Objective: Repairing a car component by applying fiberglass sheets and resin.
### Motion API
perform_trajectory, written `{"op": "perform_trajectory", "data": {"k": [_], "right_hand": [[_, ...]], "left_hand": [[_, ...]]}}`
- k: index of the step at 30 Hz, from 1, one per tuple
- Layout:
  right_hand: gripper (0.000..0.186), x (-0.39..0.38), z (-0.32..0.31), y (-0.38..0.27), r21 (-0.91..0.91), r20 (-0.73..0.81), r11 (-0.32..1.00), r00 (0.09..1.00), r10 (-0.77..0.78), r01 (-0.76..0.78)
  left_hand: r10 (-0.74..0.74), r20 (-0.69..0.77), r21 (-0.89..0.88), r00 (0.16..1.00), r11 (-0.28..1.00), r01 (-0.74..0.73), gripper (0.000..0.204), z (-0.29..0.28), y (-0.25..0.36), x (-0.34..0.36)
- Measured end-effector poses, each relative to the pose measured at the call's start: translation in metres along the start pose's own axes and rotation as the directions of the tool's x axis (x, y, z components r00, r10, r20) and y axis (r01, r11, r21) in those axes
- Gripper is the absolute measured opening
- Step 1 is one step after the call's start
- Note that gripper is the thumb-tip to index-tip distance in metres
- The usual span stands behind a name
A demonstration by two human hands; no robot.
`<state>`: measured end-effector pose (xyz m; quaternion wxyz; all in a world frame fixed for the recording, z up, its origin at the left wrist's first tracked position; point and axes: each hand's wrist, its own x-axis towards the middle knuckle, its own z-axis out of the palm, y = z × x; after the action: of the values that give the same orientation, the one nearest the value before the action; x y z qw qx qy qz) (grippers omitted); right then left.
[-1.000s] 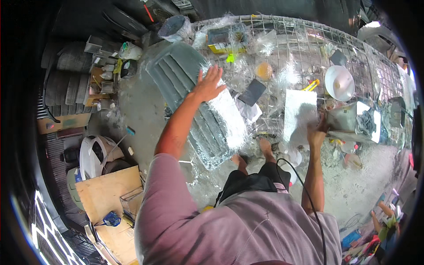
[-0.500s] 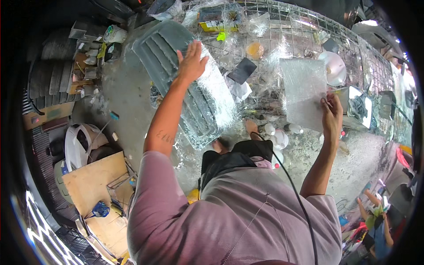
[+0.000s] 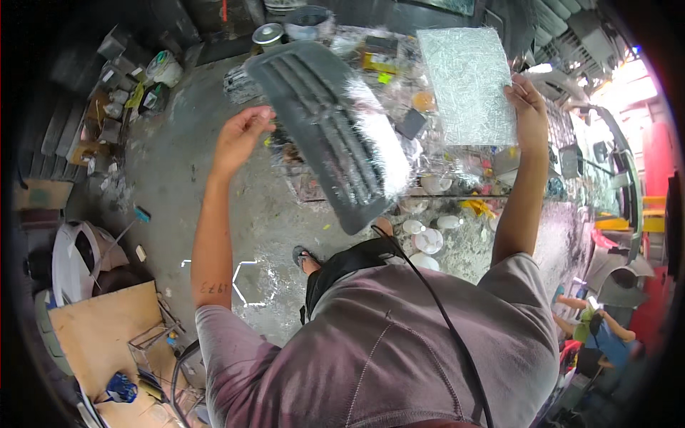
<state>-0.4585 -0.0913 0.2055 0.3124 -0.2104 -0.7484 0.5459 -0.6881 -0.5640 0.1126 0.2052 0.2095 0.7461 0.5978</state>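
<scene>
My right hand [image 3: 529, 107] pinches the right edge of a pale rectangular sheet of fibreglass mat [image 3: 467, 89], held up above the cluttered bench. Chopped strands show across it. A dark grey panel [image 3: 300, 93] with long louvre-like ridges slants in front of me, and white glassy fibres [image 3: 374, 128] cover its right side. By the panel's left edge is my left hand [image 3: 242, 139], its thumb and fingertips drawn together. Whether they grip that edge or a small thing there is hidden.
The bench [image 3: 292, 171] carries a cup of amber liquid [image 3: 424, 101], a dark flat pad [image 3: 410, 123] and scraps. White bottles [image 3: 428, 241] stand below it. A wooden board [image 3: 110, 328] leans at lower left. Another person [image 3: 606, 335] is at far right.
My left hand has come off the panel's top face to its left edge, fingers closing together. My right hand has raised the mat sheet farther forward. The view has shifted.
</scene>
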Motion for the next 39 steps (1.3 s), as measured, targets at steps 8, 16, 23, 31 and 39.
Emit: {"op": "perform_trajectory", "data": {"k": [8, 16, 23, 31, 39], "right_hand": [[0.031, 0.007, 0.143, -0.153, -0.363, 0.604, 0.759, 0.757, -0.25, 0.541], [0.026, 0.017, 0.259, -0.26, -0.407, 0.777, 0.53, 0.587, -0.228, 0.744], [0.022, 0.045, 0.317, -0.308, -0.286, 0.887, 0.233, 0.349, -0.303, 0.929], [0.023, 0.104, 0.398, -0.257, -0.369, 0.827, 0.015, 0.336, -0.451, 0.929], [0.018, 0.163, 0.449, -0.151, -0.711, 0.642, 0.011, 0.655, -0.399, 0.703]], "left_hand": [[0.152, -0.051, 0.088, 0.987, 0.985, -0.147, 0.057, -0.122, 0.05, -0.066], [0.686, 0.008, 0.492, 0.728, 0.631, -0.6, 0.072, -0.162, 0.127, -0.007], [0.705, 0.255, 0.497, 0.661, 0.491, -0.715, 0.088, -0.171, 0.183, 0.064], [0.57, 0.298, 0.508, 0.766, 0.584, -0.633, 0.06, -0.211, 0.135, 0.191], [0.671, 0.348, 0.677, 0.654, 0.303, -0.671, 0.031, -0.249, 0.092, 0.274]]}}
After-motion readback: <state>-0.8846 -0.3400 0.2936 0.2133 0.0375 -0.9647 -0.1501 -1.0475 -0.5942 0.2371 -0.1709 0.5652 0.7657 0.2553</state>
